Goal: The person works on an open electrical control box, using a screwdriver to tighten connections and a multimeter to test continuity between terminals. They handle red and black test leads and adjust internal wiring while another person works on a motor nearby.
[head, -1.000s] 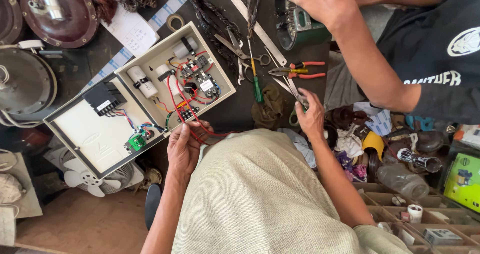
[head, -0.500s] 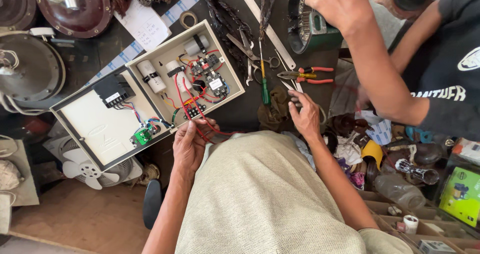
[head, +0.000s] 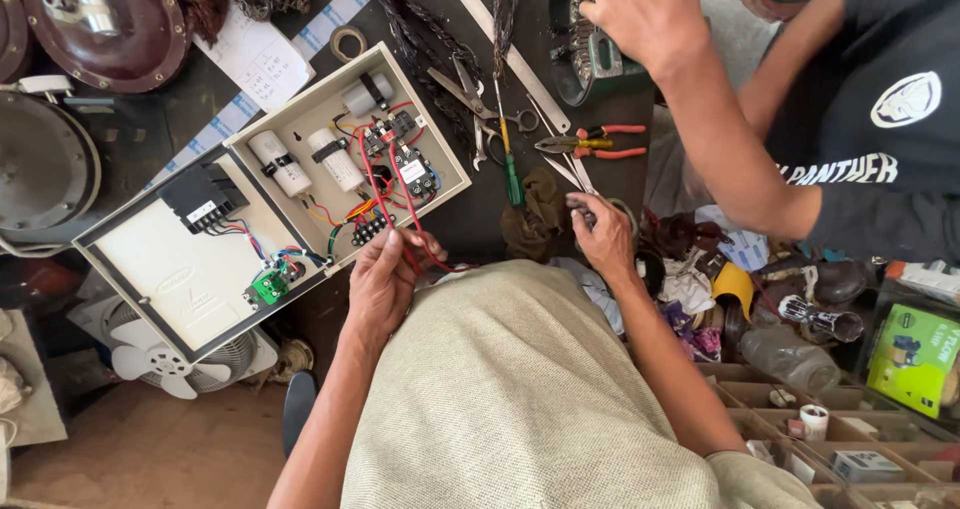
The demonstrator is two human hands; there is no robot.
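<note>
left hand [head: 385, 279] pinches red wires [head: 385, 194] clear of open control box [head: 445, 164] | right hand [head: 600, 231] fingers closing on a metal tool [head: 572, 174], grip unclear

your left hand [head: 380, 284] pinches glossy red plastic-sheathed wires [head: 385, 194] in a matt cream metal box [head: 150, 269]; your right hand [head: 603, 234] touches bright metal scissors [head: 578, 177]; rough beige cloth [head: 520, 389].

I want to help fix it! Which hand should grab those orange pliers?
Probably the right hand: it already rests beside the tools, near the orange pliers. The left hand is busy pinching red wires.
</note>
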